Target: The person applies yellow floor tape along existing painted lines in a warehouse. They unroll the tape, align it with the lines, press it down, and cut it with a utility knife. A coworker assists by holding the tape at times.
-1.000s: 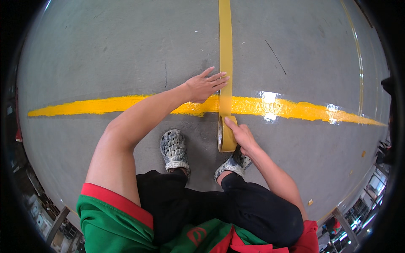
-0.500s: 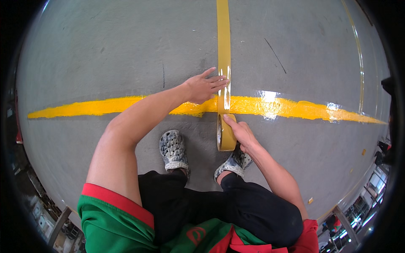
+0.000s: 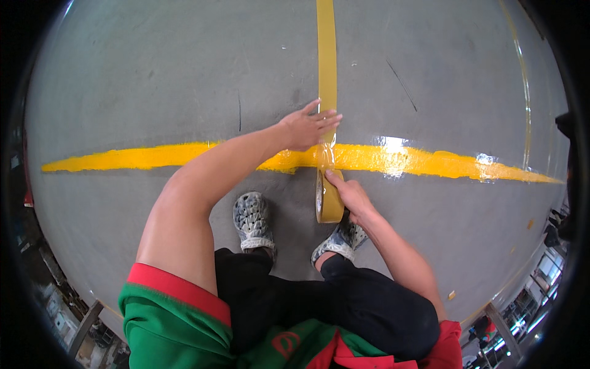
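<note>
A roll of tan packing tape [image 3: 332, 203] is gripped by my right hand [image 3: 353, 195], its thumb on the near end of the unrolled strip. From the roll a long tape strip [image 3: 327, 58] runs straight away from me along the grey floor, crossing a yellow painted line [image 3: 393, 160]. My left hand [image 3: 310, 128] lies flat on the strip just beyond the yellow line, fingers stretched out across it. Where the tape spans the line it looks shiny and see-through. The fingers of my right hand behind the roll are partly hidden.
My feet in grey marbled clogs [image 3: 252, 220] stand on this side of the line. A thin yellow strip [image 3: 523, 80] runs along the floor at right. Small yellow scraps [image 3: 452, 295] lie at lower right. Metal frames and clutter show at both lower rims.
My left hand has slid slightly right, so its fingers reach further across the tape strip. The roll and my right hand stay nearly where they were.
</note>
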The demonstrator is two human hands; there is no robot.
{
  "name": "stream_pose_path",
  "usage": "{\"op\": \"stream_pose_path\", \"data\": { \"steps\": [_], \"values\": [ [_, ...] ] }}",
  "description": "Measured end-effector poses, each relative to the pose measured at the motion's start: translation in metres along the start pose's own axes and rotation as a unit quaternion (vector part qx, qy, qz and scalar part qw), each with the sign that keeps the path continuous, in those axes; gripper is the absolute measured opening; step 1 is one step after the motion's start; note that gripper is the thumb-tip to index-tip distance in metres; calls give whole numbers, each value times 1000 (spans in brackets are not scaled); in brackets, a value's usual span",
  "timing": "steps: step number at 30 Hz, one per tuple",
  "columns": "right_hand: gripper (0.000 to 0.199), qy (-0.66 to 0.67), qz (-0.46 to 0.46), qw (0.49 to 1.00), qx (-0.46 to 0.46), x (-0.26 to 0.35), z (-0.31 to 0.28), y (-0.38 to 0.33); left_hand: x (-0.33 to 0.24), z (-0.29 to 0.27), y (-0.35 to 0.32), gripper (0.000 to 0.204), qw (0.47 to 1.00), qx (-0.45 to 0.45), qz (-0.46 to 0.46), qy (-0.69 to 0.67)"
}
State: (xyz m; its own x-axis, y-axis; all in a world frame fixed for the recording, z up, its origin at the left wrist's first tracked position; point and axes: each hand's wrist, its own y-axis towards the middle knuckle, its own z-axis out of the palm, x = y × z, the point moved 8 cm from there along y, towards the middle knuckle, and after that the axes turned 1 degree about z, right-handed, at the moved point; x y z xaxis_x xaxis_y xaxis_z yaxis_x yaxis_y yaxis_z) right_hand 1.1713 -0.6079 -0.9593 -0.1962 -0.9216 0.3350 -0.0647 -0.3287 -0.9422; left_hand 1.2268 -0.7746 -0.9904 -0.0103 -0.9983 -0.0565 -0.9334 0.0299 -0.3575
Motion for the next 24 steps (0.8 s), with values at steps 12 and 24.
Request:
{"op": "stream_pose_path", "data": {
  "steps": [12, 24],
  "values": [
    [69, 21, -25, 999, 1, -13, 1, -5, 18, 2, 12, 62, 996, -37, -60, 56],
    [83, -127, -64, 989, -50, -13, -8, -4, 7, -13, 1, 64, 996, 62, -52, -35]
  ]
}}
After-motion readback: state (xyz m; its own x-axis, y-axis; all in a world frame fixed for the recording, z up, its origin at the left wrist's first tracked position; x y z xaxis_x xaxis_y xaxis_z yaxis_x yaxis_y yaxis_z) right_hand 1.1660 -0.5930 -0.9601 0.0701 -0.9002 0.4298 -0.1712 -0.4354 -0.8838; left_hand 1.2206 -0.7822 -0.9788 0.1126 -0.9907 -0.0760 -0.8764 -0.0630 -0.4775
